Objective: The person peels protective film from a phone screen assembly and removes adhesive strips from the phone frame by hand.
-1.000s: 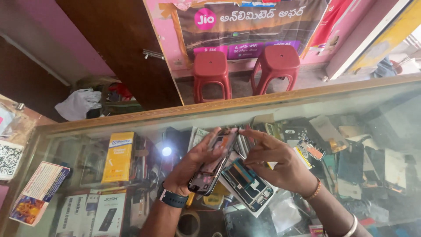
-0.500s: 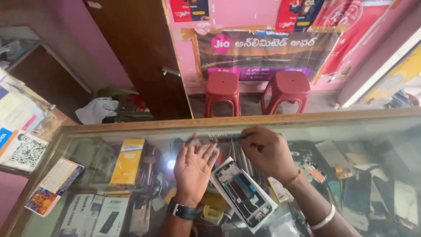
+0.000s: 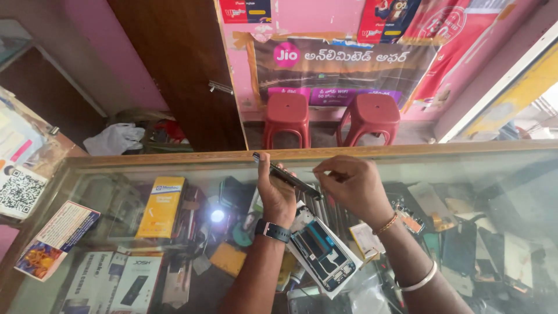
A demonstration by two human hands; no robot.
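Holding 1 phone (image 3: 286,174) in left hand (image 3: 276,195) grip; right hand (image 3: 351,186) pinched shut; 2 stools (image 3: 287,113).

pink walls (image 3: 174,64) hung with a dark banner (image 3: 343,67), a brown wooden door (image 3: 174,70), two red plastic stools (image 3: 288,116) on the floor, daylight at right beyond a glass counter (image 3: 494,174).

Phone repair shop, glass display counter (image 3: 476,174), boxed accessories (image 3: 160,199), plastic stools (image 3: 287,116)
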